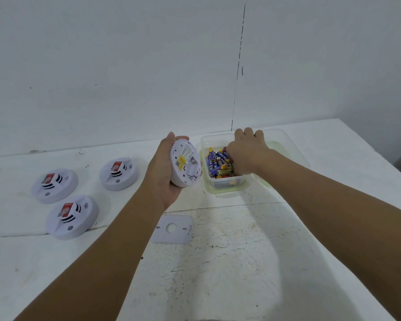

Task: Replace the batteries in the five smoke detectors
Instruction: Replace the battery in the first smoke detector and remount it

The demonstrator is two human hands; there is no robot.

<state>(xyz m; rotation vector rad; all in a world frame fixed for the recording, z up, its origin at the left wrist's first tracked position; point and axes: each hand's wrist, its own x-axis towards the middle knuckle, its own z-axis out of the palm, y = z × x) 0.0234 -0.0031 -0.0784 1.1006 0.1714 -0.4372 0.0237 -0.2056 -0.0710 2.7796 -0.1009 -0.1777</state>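
Observation:
My left hand [162,172] grips a white smoke detector [185,163] tilted on edge, its back with a yellow label facing right. My right hand [245,150] reaches down into a clear plastic box [227,189] of blue and yellow batteries [215,164], fingers curled among them and hidden from view. Three more white smoke detectors with red stickers lie face up on the table at the left: one at the far left [55,185], one in front of it [72,216], one further back [118,173]. A white mounting plate [172,228] lies flat below my left wrist.
The white table [241,262] is scuffed and ends at a white wall behind. The table's right edge runs at the far right. A second clear container or lid [285,144] sits behind the battery box.

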